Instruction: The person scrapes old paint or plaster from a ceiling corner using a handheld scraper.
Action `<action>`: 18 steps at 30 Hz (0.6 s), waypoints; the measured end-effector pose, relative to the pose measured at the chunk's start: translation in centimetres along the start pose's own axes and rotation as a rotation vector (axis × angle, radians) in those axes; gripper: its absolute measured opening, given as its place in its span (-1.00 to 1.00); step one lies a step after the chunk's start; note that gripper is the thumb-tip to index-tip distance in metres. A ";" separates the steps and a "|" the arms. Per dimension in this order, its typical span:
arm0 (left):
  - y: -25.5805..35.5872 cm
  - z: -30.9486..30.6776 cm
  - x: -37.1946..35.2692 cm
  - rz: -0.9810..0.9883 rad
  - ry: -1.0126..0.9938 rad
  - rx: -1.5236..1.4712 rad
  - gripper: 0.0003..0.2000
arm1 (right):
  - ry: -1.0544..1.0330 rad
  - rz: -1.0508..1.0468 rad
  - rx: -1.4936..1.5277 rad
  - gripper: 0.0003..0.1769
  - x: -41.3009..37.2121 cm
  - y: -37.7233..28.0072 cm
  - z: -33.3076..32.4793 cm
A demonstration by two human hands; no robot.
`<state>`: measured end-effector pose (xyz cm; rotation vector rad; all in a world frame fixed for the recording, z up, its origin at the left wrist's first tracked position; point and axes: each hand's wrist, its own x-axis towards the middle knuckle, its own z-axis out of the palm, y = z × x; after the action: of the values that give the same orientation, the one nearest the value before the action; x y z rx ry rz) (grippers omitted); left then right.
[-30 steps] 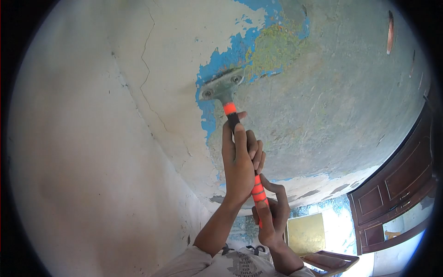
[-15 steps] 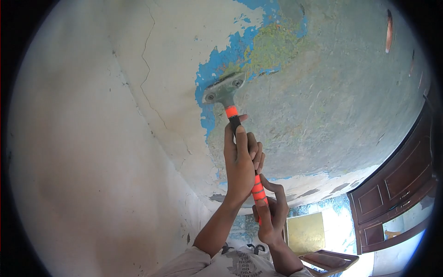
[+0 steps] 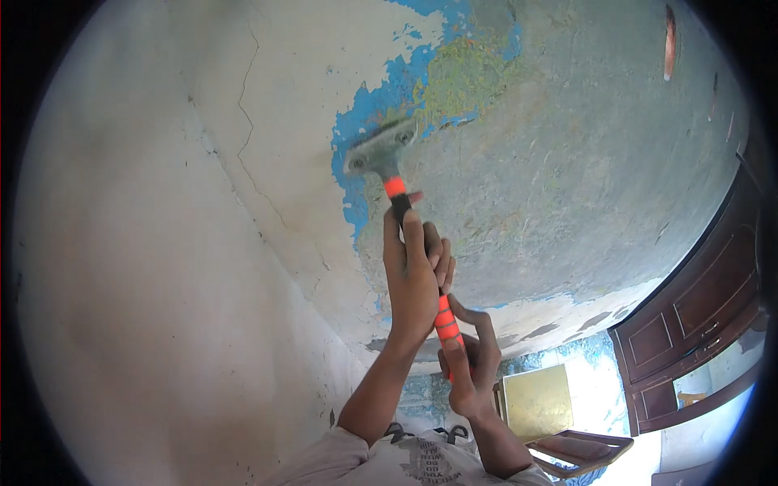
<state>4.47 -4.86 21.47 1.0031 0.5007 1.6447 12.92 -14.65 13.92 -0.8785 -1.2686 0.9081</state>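
**Scraper on the flaking blue paint, both hands on its handle**

The scraper (image 3: 378, 152) stands just above the centre of the frame, its metal head blurred and laid against the ragged edge of the blue paint (image 3: 381, 101) on the plaster surface (image 3: 567, 186). The orange and black handle runs down towards the person. The left hand (image 3: 412, 279) is clenched round the upper handle, forefinger stretched along it. The right hand (image 3: 468, 364), just below, grips the handle's lower end with its fingers curled round. A long crack (image 3: 243, 138) wanders through the pale plaster at upper left. A dark wooden door (image 3: 697, 324) fills the lower right, and a yellow panel (image 3: 535, 401) sits near the bottom.
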 end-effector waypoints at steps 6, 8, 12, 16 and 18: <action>0.2 0.2 0.2 0.026 -0.022 -0.019 -0.65 | -0.016 -0.051 -0.011 -0.57 0.7 -0.4 -0.2; 0.5 0.4 0.5 0.017 -0.008 -0.008 -0.65 | 0.014 -0.031 0.011 -0.57 0.4 0.0 0.1; -1.0 -0.8 -0.4 -0.015 -0.012 0.005 -0.63 | 0.001 -0.010 -0.019 -0.58 -0.5 0.6 -0.2; -0.1 0.1 0.3 0.021 -0.012 -0.028 -0.62 | 0.003 -0.010 0.026 -0.58 0.7 -0.8 0.0; 0.1 0.2 0.3 0.022 -0.011 -0.019 -0.62 | 0.000 -0.004 0.006 -0.58 0.4 -0.4 -0.1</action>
<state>4.53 -4.60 21.77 1.0062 0.4668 1.6600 13.07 -14.41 14.45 -0.8711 -1.2664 0.9080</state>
